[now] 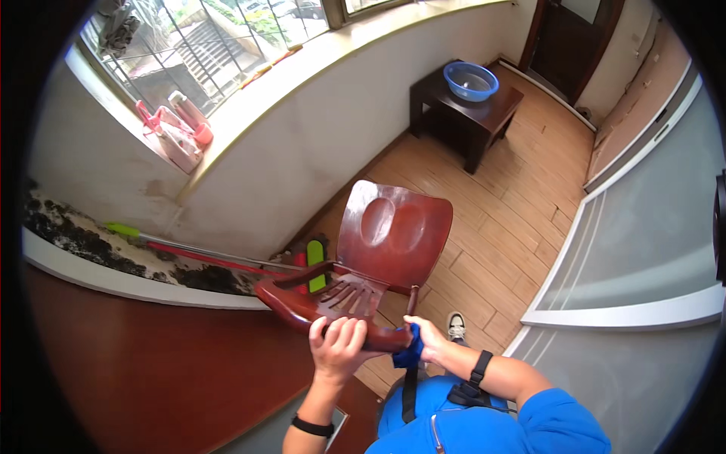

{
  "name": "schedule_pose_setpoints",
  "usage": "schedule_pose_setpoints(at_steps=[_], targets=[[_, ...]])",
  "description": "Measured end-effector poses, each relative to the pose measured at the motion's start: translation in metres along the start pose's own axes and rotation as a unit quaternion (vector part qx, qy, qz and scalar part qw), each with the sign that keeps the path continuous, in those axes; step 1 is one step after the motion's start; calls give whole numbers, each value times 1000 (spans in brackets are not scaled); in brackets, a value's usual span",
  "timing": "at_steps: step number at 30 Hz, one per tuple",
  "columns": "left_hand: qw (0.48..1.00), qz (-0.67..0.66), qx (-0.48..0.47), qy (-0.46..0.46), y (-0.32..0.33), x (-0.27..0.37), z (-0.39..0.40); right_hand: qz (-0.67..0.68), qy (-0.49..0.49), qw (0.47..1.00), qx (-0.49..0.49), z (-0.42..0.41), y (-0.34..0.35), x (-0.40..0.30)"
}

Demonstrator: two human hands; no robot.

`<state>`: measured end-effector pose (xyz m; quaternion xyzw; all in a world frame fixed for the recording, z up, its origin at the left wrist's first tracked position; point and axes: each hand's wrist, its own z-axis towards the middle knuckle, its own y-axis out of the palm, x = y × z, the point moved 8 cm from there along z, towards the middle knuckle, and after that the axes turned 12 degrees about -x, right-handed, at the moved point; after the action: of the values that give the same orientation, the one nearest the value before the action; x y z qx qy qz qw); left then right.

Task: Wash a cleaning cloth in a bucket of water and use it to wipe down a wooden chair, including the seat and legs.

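A glossy reddish-brown wooden chair (397, 244) stands before me, its seat away from me and its slatted backrest near me. My left hand (338, 347) grips the curved top rail of the backrest, fingers over the edge. On the right end of that rail, my right hand (426, 339) presses a dark blue cloth (409, 350) around the wood, beside the chair's right post. Part of the cloth is hidden behind the rail and the hand.
A dark wooden low table (493, 116) bears a blue plastic basin (471, 82). Mops with green and red parts (215, 256) lean at the left wall. A pink bag (180, 142) sits on the windowsill. A reddish-brown surface (170, 352) is at left, sliding glass doors (635, 227) at right.
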<state>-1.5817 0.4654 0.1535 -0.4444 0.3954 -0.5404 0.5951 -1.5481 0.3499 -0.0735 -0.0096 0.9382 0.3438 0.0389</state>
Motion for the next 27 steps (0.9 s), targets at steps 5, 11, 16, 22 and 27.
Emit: schedule_pose_setpoints(at_steps=[5, 11, 16, 22, 27], targets=[[995, -30, 12, -94, 17, 7, 58, 4, -108, 974, -200, 13, 24, -84], [984, -78, -18, -161, 47, 35, 143, 25, -239, 959, -150, -2, 39, -197], [995, -87, -47, 1, 69, 100, 230, 74, -281, 934, -208, 11, 7, -325], [990, -85, -103, 36, 108, 139, 339, -21, -306, 931, -200, 19, -7, -466], [992, -94, -85, 11, 118, 140, 380, 36, -340, 908, -243, -24, -29, -479]])
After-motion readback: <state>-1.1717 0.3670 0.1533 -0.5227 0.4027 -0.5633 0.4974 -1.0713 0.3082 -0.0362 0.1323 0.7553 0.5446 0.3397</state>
